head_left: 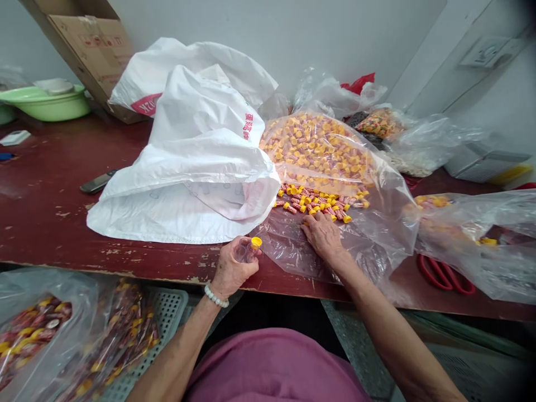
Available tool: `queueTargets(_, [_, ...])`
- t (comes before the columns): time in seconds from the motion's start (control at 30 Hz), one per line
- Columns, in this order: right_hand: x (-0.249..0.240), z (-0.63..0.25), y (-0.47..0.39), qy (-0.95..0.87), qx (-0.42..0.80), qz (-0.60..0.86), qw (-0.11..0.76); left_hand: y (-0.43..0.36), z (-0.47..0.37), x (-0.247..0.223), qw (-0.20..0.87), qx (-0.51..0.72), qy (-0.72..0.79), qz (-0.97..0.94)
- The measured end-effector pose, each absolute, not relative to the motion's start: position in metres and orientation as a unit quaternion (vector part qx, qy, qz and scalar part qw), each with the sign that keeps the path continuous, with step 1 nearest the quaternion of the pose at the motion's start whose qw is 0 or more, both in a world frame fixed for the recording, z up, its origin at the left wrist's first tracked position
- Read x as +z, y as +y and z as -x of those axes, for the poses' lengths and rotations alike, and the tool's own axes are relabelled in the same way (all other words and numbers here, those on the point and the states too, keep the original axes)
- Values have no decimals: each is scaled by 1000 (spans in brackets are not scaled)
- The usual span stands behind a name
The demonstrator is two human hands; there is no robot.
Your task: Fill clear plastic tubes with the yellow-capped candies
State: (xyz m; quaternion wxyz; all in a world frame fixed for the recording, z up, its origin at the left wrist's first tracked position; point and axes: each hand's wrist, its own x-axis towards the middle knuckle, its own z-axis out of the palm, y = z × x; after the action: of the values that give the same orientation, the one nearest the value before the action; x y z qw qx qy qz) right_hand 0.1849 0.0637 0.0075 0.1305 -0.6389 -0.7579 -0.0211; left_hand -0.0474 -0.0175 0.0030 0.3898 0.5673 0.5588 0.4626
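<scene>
Head, left hand [234, 267]: curled round clear container [244, 251]
Right hand [324, 235]: bent over yellow-capped tubes [320, 199] (grip hidden)
Left of tubes: white sack [196, 159]

L hand [233, 267] is curled in a grip, thumb twd R hand [323, 235]; L forearm [178, 347] runs back & L of it. R hand, palm down w/ fingers bent, is slightly fwd of L; R forearm [383, 315] slants back & R.

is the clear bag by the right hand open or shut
Open: the clear bag has its mouth spread, with yellow-capped pieces uncovered beside the right hand.
</scene>
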Motion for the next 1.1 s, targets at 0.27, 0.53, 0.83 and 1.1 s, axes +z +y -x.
queueTargets(0.27, [42, -125, 5, -642, 422, 407, 494, -18, 38, 11, 340, 413, 583, -612])
queueTargets(0.53, [37, -117, -15, -802, 213, 354, 432, -23, 37, 21, 405, 424, 547, -597])
queueTargets(0.83, [39, -127, -13, -876, 86, 339, 334, -19, 39, 11, 467, 407, 544, -566])
queueTargets(1.1, [45, -126, -16, -879, 153, 302, 335, -18, 38, 18, 443, 379, 551, -598])
